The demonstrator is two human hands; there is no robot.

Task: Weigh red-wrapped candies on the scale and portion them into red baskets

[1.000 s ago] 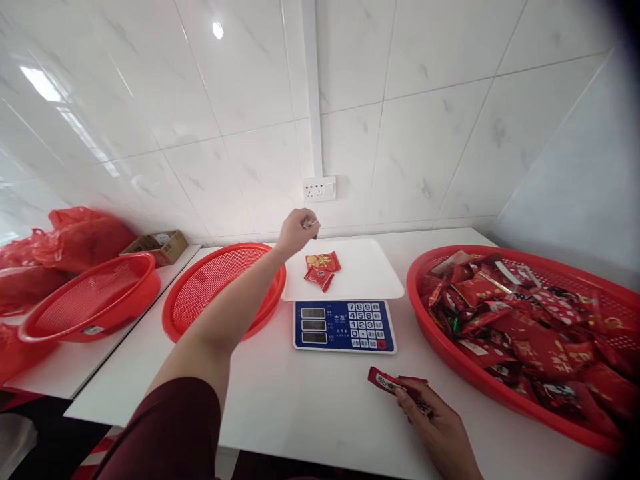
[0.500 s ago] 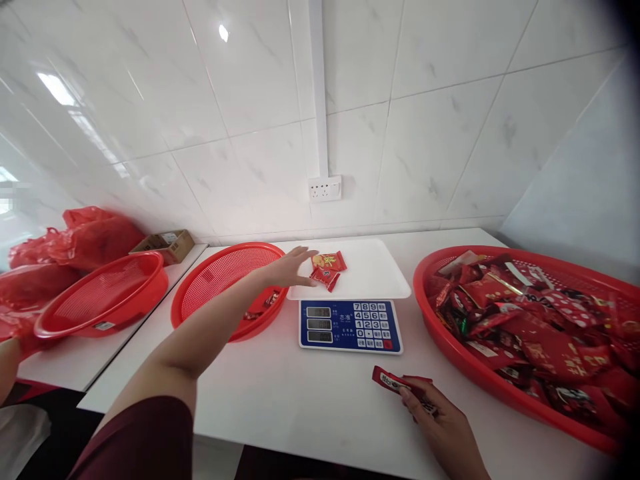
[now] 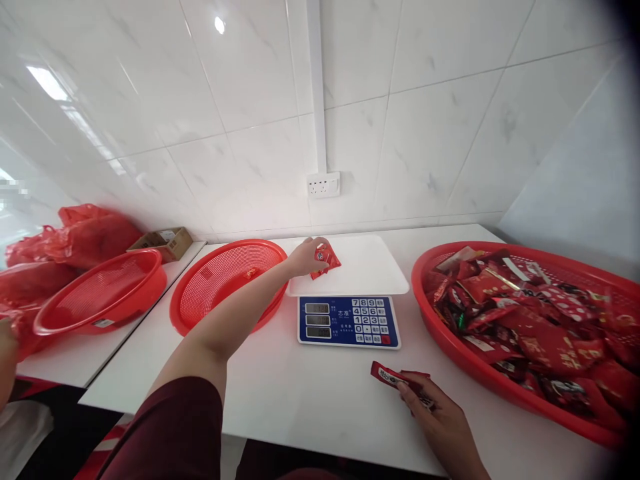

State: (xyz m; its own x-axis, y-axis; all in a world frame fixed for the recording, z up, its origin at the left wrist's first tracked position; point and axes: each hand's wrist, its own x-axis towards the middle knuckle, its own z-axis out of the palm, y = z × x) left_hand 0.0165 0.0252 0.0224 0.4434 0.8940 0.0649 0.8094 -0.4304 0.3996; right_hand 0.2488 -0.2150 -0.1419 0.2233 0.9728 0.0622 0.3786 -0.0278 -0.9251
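Observation:
My left hand (image 3: 306, 257) is over the left part of the white scale tray (image 3: 367, 263), its fingers closed on red candy packets (image 3: 327, 261). The blue keypad and display panel (image 3: 349, 323) sits in front of the tray. Near the table's front, my right hand (image 3: 435, 413) pinches red packets with white labels (image 3: 390, 375). A large red basket (image 3: 435, 327) full of red wrapped packets (image 3: 535, 333) stands to the right. Left of the scale is a red perforated basket (image 3: 200, 280) with a small packet (image 3: 251, 273) visible; my left forearm hides part of it.
Another red basket (image 3: 103, 293) stands on the adjoining table at left, with red plastic bags (image 3: 95, 237) and a small cardboard box (image 3: 165, 245) behind. Part of another person's arm (image 3: 6, 360) shows at the far left edge. A wall socket (image 3: 324, 185) is behind the scale.
My left hand has moved right and closed on the packets on the tray, which are now bunched together. My right hand has hardly moved and still holds its packets.

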